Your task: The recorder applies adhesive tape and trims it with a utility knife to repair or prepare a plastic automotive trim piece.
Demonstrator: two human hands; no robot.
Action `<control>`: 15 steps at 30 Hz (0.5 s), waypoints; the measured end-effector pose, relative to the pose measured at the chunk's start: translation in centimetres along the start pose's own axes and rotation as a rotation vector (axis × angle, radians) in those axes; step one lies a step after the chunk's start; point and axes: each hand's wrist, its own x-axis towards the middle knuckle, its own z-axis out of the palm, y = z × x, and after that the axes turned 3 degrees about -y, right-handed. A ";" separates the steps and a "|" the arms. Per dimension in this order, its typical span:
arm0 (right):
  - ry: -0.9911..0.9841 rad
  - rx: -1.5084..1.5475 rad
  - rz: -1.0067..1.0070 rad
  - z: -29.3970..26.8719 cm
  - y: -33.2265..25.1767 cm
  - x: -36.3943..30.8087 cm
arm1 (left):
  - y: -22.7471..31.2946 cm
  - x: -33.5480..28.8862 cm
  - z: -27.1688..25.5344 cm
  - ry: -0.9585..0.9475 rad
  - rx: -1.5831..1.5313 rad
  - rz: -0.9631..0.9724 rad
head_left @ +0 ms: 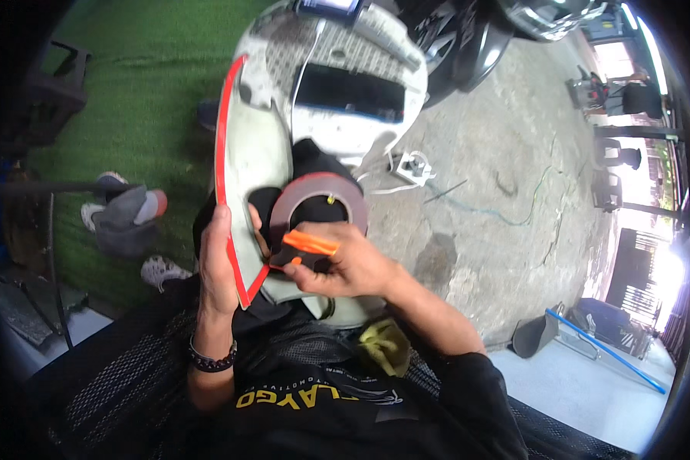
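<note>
My left hand (218,268) is wrapped round the lower left edge of a pale, curved panel (259,149), holding it upright over my lap. A strip of red-backed tape (222,146) runs down the panel's outer edge and turns along its lower end. Closed in my right hand (349,264) is an orange-and-black hand tool (310,243), held against the panel's lower corner; its working tip is hidden. Just beyond that hand, a large roll of red-backed tape (284,207) rests on my lap.
Ahead stands a round white table (337,142) bearing a dark-screened device (349,93) and a cable. A white power strip (414,169) lies on the concrete floor to its right. A car wheel (441,46) is at the back. Green turf (146,69) covers the left floor.
</note>
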 end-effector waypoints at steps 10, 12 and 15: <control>-0.023 0.003 0.023 0.0 -1.4 0.2 | 0.6 -1.0 0.0 -0.035 0.086 0.075; -0.013 0.010 0.005 0.2 -1.2 0.0 | 0.2 -1.1 -0.1 -0.033 0.076 0.076; -0.036 0.013 0.026 0.5 -1.1 -0.3 | 0.1 -1.2 -0.1 -0.031 0.051 0.081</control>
